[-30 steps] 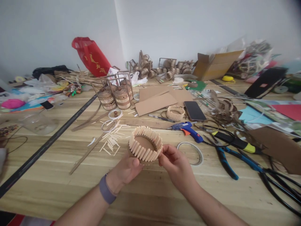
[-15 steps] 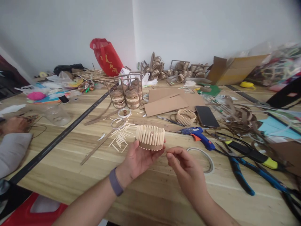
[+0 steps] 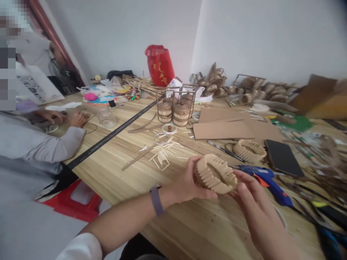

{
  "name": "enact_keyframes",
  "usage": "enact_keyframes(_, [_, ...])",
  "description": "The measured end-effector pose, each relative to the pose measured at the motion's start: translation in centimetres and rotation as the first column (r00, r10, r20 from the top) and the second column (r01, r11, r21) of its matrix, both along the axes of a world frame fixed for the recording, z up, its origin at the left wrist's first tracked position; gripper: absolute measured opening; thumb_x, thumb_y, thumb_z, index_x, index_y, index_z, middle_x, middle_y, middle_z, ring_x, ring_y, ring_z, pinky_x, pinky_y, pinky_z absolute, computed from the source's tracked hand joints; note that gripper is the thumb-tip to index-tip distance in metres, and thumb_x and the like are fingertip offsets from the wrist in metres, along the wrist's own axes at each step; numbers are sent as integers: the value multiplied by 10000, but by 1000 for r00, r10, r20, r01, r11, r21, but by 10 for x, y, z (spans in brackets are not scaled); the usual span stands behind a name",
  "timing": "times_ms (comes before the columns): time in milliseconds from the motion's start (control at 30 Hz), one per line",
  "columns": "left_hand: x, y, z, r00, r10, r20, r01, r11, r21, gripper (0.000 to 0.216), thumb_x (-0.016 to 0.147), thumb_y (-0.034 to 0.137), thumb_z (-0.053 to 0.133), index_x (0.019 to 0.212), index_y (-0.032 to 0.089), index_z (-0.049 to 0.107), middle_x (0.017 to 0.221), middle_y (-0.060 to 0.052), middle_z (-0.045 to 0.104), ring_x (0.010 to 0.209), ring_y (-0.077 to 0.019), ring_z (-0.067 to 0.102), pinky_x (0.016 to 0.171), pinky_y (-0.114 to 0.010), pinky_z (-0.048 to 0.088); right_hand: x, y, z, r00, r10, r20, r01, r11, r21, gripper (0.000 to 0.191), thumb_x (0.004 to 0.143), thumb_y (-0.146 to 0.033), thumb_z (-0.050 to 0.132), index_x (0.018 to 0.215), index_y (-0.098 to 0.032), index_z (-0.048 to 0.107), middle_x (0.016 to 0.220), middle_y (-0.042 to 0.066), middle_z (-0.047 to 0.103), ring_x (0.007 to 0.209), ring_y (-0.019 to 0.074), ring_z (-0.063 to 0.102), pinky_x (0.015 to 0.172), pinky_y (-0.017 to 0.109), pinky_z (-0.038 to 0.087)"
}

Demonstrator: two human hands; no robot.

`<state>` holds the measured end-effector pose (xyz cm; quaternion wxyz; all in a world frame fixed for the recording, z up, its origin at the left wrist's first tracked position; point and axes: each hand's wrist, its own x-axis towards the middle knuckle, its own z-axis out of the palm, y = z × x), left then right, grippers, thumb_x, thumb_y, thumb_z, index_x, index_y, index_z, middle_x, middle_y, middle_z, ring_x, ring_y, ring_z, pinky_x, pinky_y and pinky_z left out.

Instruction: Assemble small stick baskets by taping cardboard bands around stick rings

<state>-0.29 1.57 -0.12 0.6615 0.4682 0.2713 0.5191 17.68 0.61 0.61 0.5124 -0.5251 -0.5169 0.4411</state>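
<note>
Stick-walled ring (image 3: 213, 181): was grasped in left hand (image 3: 188, 184), gripped at right edge by right hand (image 3: 252, 198), above table (image 3: 121, 182).

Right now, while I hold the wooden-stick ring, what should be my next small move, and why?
Perhaps level the wooden-stick ring: it is tilted, your left hand grips one side, and your right hand is at the other, so both could steady it.
</note>
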Motion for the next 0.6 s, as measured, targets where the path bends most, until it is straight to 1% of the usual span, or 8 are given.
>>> enact_keyframes(67, [-2,-1,0,987,35,-159,-18,994,109,941,541,191,879,1306,197,331,1365,-165,493,1273,-326,481,1070,-479,379,4,7,0,997,47,-69,-55,990,-128,542,738,-624,672,1155,-283,615,1237,80,661,1029,284,659,709,347,601])
enact_keyframes(167, [-4,-2,-2,941,89,-325,-19,976,215,975,569,277,883,1355,178,315,1359,-180,491,1253,-329,494,1070,-483,378,9,15,1,986,100,-130,-130,961,-244,496,687,-573,730,1068,-262,664,1210,95,679,972,320,680,618,369,615])
enact_keyframes(233, [-5,-3,-2,907,143,-395,-41,966,257,1046,538,341,902,1390,175,319,1400,-193,448,1291,-351,453,1094,-491,350,12,21,1,989,79,-122,-107,962,-250,421,658,-532,762,969,-256,694,1159,91,701,938,317,688,592,359,618])
enact_keyframes(300, [-5,-4,0,871,207,-446,-84,956,281,1118,500,395,915,1418,164,320,1453,-216,378,1348,-384,376,1123,-514,302,15,26,0,996,11,-90,-32,971,-237,366,630,-503,785,891,-260,705,1082,77,719,884,296,695,557,339,617])
enact_keyframes(333, [-5,-4,2,852,235,-468,-109,953,281,1120,511,409,907,1428,154,317,1469,-226,353,1368,-394,342,1132,-527,280,17,29,0,997,-17,-70,0,973,-231,342,616,-485,797,858,-260,707,1030,70,724,846,281,696,545,331,617])
enact_keyframes(400, [-6,-5,5,819,281,-501,-166,951,263,1018,600,409,857,1427,142,329,1476,-232,348,1383,-389,318,1136,-544,258,18,34,1,999,-33,-39,23,973,-229,312,595,-446,821,810,-250,707,902,58,721,746,246,688,538,326,617])
enact_keyframes(467, [-6,-5,5,801,329,-500,-238,941,239,838,707,381,778,1400,149,369,1462,-217,383,1380,-365,334,1135,-545,257,17,37,4,1000,-5,-14,1,972,-237,299,601,-425,832,794,-232,711,801,52,705,657,218,670,536,328,617])
enact_keyframes(600, [-5,1,-6,805,396,-442,-344,918,197,620,825,365,661,1354,160,411,1442,-199,424,1377,-321,364,1144,-510,262,8,43,7,999,30,33,-22,972,-233,297,620,-431,837,783,-216,710,753,50,687,624,201,657,549,340,613])
